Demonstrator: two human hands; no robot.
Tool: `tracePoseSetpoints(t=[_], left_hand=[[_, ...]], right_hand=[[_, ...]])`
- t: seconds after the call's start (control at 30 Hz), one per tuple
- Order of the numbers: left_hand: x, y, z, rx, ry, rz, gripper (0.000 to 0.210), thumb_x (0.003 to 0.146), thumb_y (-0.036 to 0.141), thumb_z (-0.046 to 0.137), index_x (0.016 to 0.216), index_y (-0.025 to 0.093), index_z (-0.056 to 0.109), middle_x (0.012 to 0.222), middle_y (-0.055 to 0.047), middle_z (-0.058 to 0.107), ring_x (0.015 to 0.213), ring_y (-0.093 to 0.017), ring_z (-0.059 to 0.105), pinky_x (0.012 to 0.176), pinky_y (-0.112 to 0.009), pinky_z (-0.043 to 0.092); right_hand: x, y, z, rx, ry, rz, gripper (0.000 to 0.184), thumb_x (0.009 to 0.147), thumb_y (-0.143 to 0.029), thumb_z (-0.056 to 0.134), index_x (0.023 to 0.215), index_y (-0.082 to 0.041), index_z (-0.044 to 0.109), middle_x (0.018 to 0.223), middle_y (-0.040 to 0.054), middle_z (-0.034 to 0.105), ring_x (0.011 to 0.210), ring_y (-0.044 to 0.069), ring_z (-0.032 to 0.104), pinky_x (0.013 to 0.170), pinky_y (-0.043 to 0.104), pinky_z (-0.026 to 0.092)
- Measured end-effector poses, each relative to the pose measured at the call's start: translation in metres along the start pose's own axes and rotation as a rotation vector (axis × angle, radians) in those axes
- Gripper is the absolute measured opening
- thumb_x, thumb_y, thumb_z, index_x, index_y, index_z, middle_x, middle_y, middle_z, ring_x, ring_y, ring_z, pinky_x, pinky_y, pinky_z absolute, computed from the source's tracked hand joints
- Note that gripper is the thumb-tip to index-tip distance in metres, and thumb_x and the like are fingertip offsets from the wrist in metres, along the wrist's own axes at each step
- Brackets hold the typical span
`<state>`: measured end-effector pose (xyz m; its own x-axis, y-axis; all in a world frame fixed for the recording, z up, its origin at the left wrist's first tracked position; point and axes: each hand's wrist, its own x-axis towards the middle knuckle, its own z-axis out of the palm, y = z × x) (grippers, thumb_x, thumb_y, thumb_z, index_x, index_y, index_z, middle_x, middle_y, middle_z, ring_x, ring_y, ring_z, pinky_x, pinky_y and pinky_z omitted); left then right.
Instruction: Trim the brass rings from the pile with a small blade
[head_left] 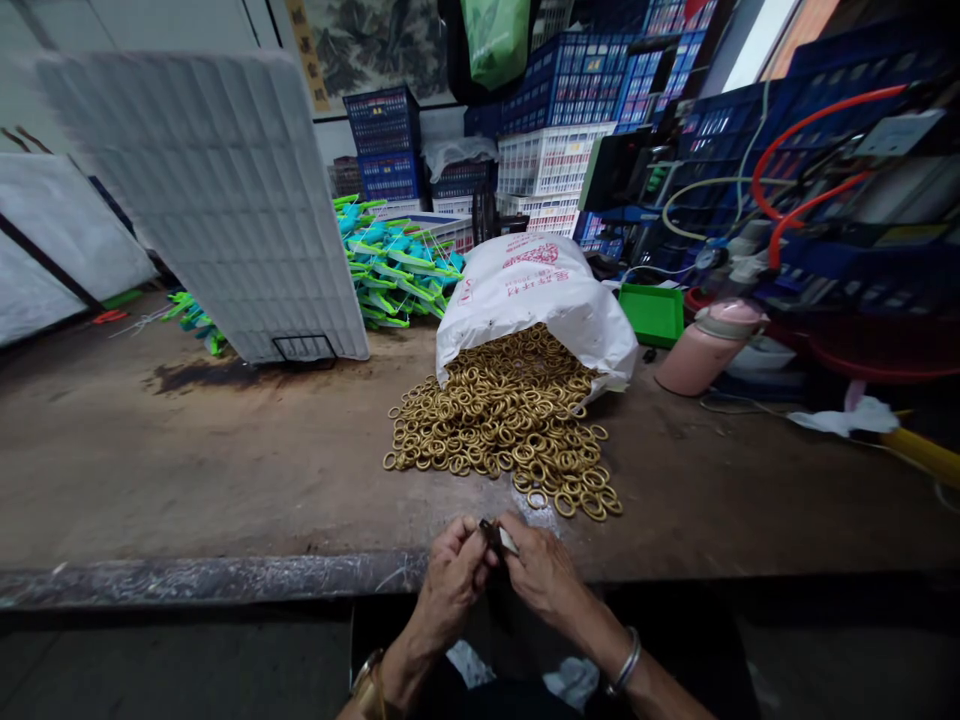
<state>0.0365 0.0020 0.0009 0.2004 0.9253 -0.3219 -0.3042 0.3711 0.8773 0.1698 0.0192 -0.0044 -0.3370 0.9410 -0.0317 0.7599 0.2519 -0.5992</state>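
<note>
My left hand (454, 572) and my right hand (541, 568) meet at the table's front edge, both with fingers closed. From my right fingers shows a small tool with a pale part (508, 541) and a dark tip; its exact kind is unclear. The dark tip reaches my left fingertips, which pinch something too small and hidden to name. Just beyond my hands, a heap of brass-coloured rings (495, 430) spills from the mouth of a white woven sack (536, 285) lying on its side.
The brown table (225, 480) spans the view. A tall white ribbed panel (225, 200) leans at left, beside green and blue plastic pieces (401, 265). A pink bottle (709, 345), a green tray (652, 313) and a machine with red hoses (780, 220) stand right. Stacked crates (555, 160) fill the back.
</note>
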Motion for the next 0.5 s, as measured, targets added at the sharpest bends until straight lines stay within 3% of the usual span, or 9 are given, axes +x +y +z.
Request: tracePoseSetpoints(t=[0.17,0.27,0.4,0.5], left_hand=[[-0.003,-0.001,-0.002,0.099,0.05,0.071,0.036,0.075,0.05,0.051,0.064,0.016,0.045,0.047,0.008,0.037,0.039,-0.003,0.025,0.039,-0.018,0.018],[-0.011,0.001,-0.001,0.123,0.02,0.079,0.035,0.075,0.048,0.052,0.065,0.016,0.045,0.049,0.007,0.041,0.038,-0.003,0.026,0.039,-0.018,0.017],[-0.021,0.004,0.002,0.034,-0.08,0.025,0.032,0.075,0.046,0.054,0.071,0.016,0.046,0.054,0.005,0.048,0.039,-0.002,0.029,0.039,-0.018,0.017],[-0.022,0.001,0.002,-0.015,-0.091,0.02,0.032,0.074,0.046,0.055,0.071,0.016,0.046,0.057,0.004,0.05,0.038,-0.002,0.028,0.038,-0.017,0.016]], right_hand=[[0.0,0.005,0.003,-0.195,0.001,0.005,0.023,0.068,-0.008,0.037,0.084,-0.017,0.051,0.063,0.0004,0.057,0.055,0.012,0.048,0.051,0.025,0.02],[0.002,0.012,0.002,-0.275,0.017,0.048,0.022,0.071,-0.01,0.038,0.087,-0.017,0.051,0.062,0.0011,0.056,0.053,0.012,0.048,0.05,0.025,0.018],[0.004,0.015,-0.004,-0.242,0.055,0.1,0.021,0.071,-0.008,0.038,0.083,-0.017,0.052,0.061,0.0005,0.056,0.052,0.011,0.046,0.049,0.024,0.02],[0.002,0.012,-0.01,-0.106,0.06,0.113,0.017,0.073,-0.01,0.035,0.075,-0.019,0.05,0.062,-0.0001,0.054,0.055,0.011,0.046,0.051,0.022,0.024]])
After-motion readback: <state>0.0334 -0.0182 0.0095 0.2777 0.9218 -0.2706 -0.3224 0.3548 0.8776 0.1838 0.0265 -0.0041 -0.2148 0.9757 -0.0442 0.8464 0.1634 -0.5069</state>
